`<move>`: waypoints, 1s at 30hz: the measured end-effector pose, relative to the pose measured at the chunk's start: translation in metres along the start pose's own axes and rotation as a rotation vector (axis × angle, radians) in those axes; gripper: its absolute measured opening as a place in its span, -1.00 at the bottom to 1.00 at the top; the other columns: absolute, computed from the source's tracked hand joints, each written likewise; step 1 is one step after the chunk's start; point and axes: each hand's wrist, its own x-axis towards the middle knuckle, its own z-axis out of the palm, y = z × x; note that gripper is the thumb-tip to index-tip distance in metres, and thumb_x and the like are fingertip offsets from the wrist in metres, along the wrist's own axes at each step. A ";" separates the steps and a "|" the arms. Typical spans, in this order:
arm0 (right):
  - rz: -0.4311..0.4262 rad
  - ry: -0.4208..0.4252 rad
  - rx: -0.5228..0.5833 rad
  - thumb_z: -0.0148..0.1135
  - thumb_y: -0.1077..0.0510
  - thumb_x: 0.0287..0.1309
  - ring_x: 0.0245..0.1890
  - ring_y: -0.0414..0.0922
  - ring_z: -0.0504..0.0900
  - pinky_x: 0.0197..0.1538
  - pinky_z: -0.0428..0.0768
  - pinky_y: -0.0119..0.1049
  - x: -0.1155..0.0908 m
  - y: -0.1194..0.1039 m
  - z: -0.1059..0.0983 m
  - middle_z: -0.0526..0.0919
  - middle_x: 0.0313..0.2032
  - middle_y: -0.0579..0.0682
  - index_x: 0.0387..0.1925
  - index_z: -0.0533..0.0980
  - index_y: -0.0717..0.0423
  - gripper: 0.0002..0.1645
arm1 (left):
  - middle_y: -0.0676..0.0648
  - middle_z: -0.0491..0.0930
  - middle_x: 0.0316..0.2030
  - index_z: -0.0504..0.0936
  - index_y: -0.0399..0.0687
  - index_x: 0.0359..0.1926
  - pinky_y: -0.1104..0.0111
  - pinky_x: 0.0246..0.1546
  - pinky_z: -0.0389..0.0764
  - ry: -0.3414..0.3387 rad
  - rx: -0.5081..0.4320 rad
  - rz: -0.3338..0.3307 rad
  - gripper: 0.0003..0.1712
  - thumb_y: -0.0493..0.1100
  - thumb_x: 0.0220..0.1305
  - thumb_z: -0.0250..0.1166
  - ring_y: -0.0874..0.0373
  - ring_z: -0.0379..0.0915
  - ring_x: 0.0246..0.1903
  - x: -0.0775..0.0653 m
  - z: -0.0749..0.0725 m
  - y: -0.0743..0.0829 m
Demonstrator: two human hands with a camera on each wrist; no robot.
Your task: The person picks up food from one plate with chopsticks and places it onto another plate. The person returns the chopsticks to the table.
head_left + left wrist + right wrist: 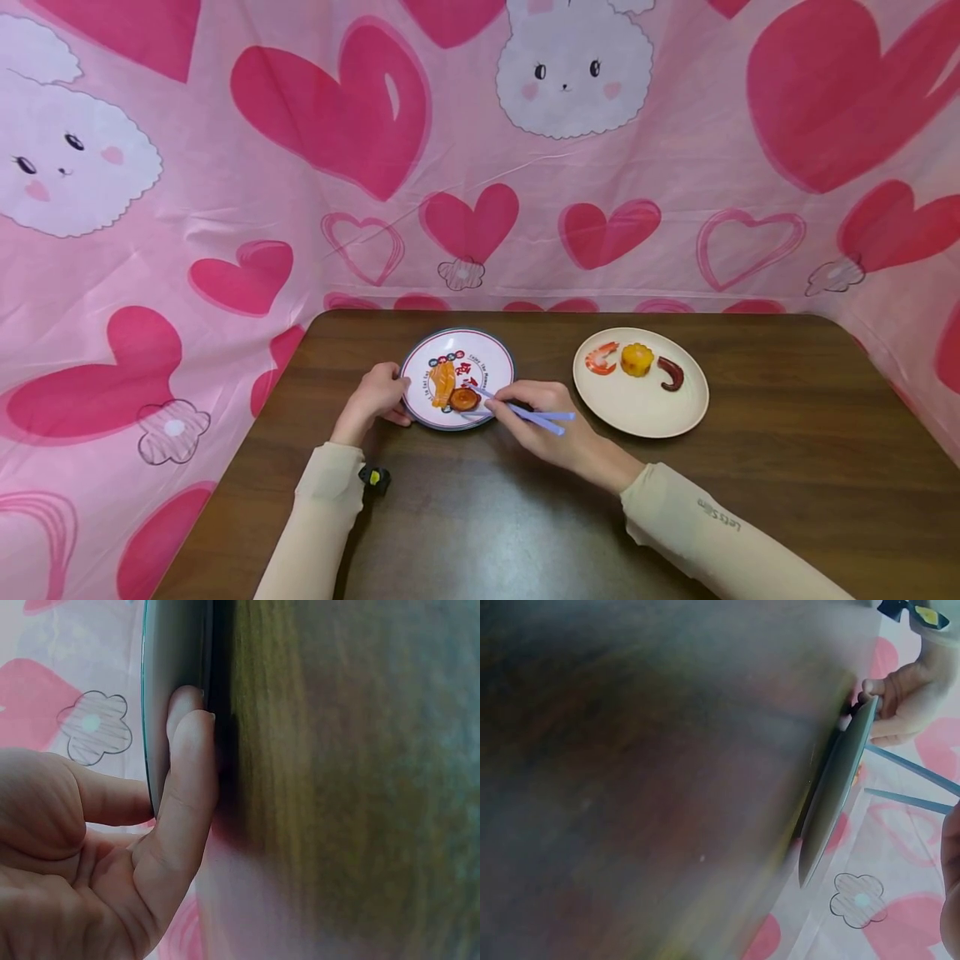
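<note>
In the head view my left hand [372, 395] grips the left rim of a white plate [489, 347] with a blue-and-red edge. The left wrist view shows the thumb at the upper face and fingers under the plate [174, 652]. An orange salmon slice [442, 385] and a round brown food piece [465, 400] lie on it. My right hand [570, 437] holds two light purple chopsticks [553, 415], their tips spread at the round piece. Whether the tips squeeze it I cannot tell. From the right wrist, the chopsticks [913, 769] reach over the plate's edge.
A cream plate [671, 425] to the right bears a shrimp [601, 360], a yellow corn piece [637, 360] and a dark red curled tentacle [672, 374]. The brown wooden table [480, 517] ends at a pink heart-patterned curtain [540, 192]. A small black device [375, 479] sits at the left wrist.
</note>
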 end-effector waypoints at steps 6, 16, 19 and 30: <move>0.010 -0.004 0.036 0.49 0.36 0.18 -0.51 -0.31 0.58 -0.46 0.57 -0.52 -0.001 0.002 0.000 0.73 -0.45 -0.14 -0.34 0.75 0.10 -0.89 | -0.31 0.54 -0.35 0.40 -0.37 0.14 0.23 -0.48 0.79 0.005 0.002 0.001 -0.72 -0.20 0.64 0.08 -0.02 0.65 -0.58 0.001 0.000 -0.001; 0.108 -0.014 0.071 0.41 0.35 0.30 -0.53 -0.30 0.53 -0.50 0.49 -0.50 -0.002 0.004 -0.006 0.68 -0.47 -0.18 -0.37 0.75 0.04 -0.83 | -0.31 0.54 -0.34 0.41 -0.36 0.15 0.23 -0.47 0.79 0.005 0.008 -0.003 -0.72 -0.20 0.64 0.09 -0.02 0.64 -0.58 0.000 0.000 -0.001; 0.121 0.000 0.080 0.41 0.36 0.29 -0.52 -0.29 0.55 -0.49 0.52 -0.49 -0.002 0.004 -0.007 0.70 -0.46 -0.19 -0.37 0.76 0.06 -0.83 | -0.31 0.54 -0.34 0.41 -0.36 0.15 0.24 -0.47 0.79 0.004 0.011 -0.002 -0.72 -0.20 0.64 0.09 -0.02 0.65 -0.57 0.000 0.000 -0.001; 0.169 -0.008 0.091 0.42 0.29 0.33 -0.53 -0.26 0.58 -0.49 0.56 -0.46 -0.002 0.004 -0.010 0.72 -0.45 -0.21 -0.34 0.78 0.06 -0.87 | -0.31 0.53 -0.34 0.40 -0.38 0.16 0.22 -0.47 0.79 0.010 0.002 0.004 -0.70 -0.20 0.64 0.08 -0.01 0.64 -0.58 0.000 0.001 -0.001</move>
